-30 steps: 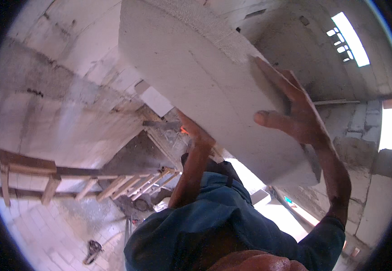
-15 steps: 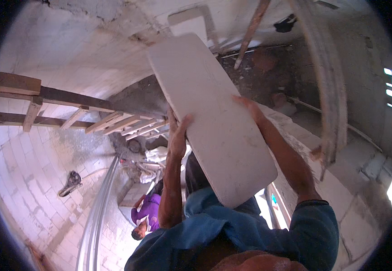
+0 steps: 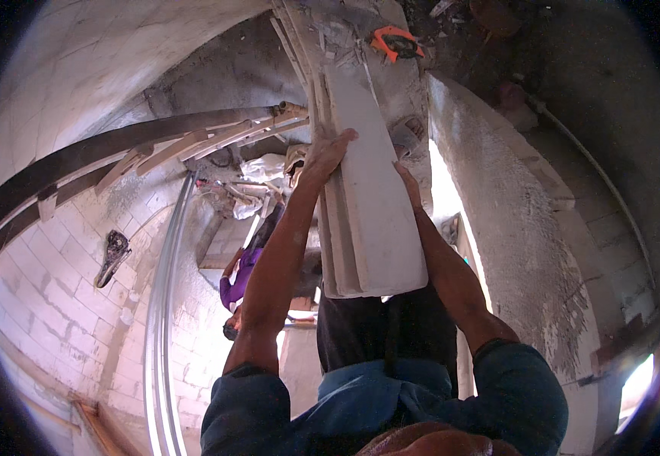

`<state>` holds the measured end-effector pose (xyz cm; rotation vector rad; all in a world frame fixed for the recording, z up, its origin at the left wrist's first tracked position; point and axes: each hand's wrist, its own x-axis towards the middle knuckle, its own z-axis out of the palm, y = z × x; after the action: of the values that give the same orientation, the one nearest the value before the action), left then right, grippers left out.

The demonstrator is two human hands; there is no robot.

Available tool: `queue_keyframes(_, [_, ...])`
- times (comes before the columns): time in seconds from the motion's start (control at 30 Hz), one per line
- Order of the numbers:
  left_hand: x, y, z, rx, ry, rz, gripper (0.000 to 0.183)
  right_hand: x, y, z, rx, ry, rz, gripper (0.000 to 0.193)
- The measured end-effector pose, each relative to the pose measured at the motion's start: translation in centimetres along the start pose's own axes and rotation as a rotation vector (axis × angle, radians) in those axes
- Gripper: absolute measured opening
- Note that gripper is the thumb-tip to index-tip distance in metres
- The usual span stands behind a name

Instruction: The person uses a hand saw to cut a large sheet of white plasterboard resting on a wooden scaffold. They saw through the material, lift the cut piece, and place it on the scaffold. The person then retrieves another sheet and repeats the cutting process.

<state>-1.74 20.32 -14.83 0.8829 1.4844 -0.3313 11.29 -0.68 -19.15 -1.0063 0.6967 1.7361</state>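
Observation:
A long, pale grey slab [image 3: 379, 205] with rounded near corners lies lengthwise in front of me, its near end above my dark trousers. My left hand [image 3: 328, 156] is closed on its left edge, thumb over the upper face. On the opposite edge, my right hand [image 3: 408, 185] grips the slab, most of its fingers hidden behind it. Along the slab's left side run similar pale pieces [image 3: 336, 243], close against it; whether they are joined to it I cannot tell. Beyond the far end lies an orange-and-black tool handle [image 3: 397, 43], like a handsaw's.
A wooden ladder [image 3: 140, 144] reaches in from the left. Long metal profiles [image 3: 164, 327] stand in front of the block wall [image 3: 56, 266]. Below left, a person in purple [image 3: 240, 277] is partly hidden by my left arm. A rough plastered wall [image 3: 512, 220] rises at right.
The slab has come down from its raised, leftward tilt and now points almost straight ahead, beside similar pieces. Both hands still hold it. The orange handle has come into view.

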Motion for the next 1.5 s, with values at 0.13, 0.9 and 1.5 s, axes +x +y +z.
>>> queue_keyframes(0.13, [3.3,-1.0,1.7,0.237,0.048,-0.020,0.109,3.0,2.6,-3.5,0.096,0.085,0.069,0.057])
queue_keyframes(0.9, [-14.1,-0.3,7.1,0.315,-0.089,0.269,0.095,1.3,4.3,-9.7,-0.445,0.385,0.088,0.061])
queue_keyframes(1.5, [-20.3,-8.8,8.6,0.115,0.345,0.489,0.075,25.4,-21.0,-8.4,-2.437,0.456,-1.138,0.040])
